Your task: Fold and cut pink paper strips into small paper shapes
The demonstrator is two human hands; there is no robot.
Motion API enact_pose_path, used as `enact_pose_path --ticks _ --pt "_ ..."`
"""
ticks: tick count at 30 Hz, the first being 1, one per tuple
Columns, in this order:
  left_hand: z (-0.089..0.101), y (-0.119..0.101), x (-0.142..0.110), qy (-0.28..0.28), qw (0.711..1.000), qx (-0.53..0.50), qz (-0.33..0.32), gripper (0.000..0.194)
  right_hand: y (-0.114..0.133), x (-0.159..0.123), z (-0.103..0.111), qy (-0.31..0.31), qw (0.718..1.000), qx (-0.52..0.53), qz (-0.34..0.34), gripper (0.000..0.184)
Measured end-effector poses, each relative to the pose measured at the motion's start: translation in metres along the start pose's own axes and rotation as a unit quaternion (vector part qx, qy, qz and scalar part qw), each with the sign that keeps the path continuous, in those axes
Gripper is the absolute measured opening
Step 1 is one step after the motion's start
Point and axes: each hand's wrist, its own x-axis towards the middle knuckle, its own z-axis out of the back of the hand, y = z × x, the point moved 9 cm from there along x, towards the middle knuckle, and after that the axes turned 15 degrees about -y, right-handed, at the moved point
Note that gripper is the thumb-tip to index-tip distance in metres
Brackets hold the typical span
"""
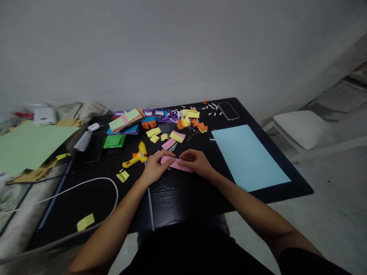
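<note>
Both of my hands hold a strip of pink paper [187, 168] low over the black table. My left hand [156, 167] pinches its left end, thumb pointing inward. At the other end, the curled fingers and thumb of my right hand [197, 163] close on the strip. Just beyond the hands lie more pink paper pieces [168, 144] and a yellow-and-pink piece [177, 136]. A yellow glue gun [137, 156] rests left of my left hand. Whether the strip is folded under my fingers is hidden.
A light blue sheet [249, 156] lies right, with a phone [228, 110] behind it. Stacked coloured papers [126, 120], green paper [114, 141] and scraps [186, 121] fill the back. A white cable [116, 191] loops at left. A white stool [301, 128] stands beyond the table.
</note>
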Motion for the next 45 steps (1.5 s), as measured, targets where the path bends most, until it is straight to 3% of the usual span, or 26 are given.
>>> enact_pose_path --ticks 7,17,20,23,27,33,40,45 --pt "0.001 0.003 0.003 0.016 1.0 0.005 0.014 0.029 -0.006 0.0 0.0 0.01 0.999 -0.049 -0.017 0.035" --pt "0.004 -0.003 0.006 -0.039 0.996 -0.065 0.052 0.038 -0.013 -0.002 -0.008 0.061 0.995 -0.054 -0.057 0.022" --pt "0.001 0.0 0.004 -0.046 0.987 -0.121 0.092 0.04 -0.013 0.0 -0.005 0.033 0.997 -0.019 -0.064 0.022" --pt "-0.008 0.001 0.0 -0.013 0.984 -0.133 0.113 0.041 -0.013 0.002 -0.002 -0.003 0.996 0.046 -0.08 0.026" --pt "-0.015 0.001 -0.004 0.01 0.991 -0.095 0.098 0.035 -0.013 0.002 -0.003 -0.011 0.994 0.077 -0.082 0.031" --pt "-0.016 -0.002 -0.004 -0.001 0.991 -0.113 0.078 0.028 -0.009 0.001 -0.002 -0.025 0.996 0.072 -0.055 0.033" --pt "-0.011 -0.012 -0.003 0.007 0.996 -0.089 0.028 0.017 0.008 -0.002 0.0 -0.033 0.998 0.045 0.01 0.014" --pt "-0.008 -0.014 -0.003 -0.001 0.997 -0.083 -0.004 0.015 0.01 -0.004 0.004 -0.04 0.998 0.05 0.02 0.012"
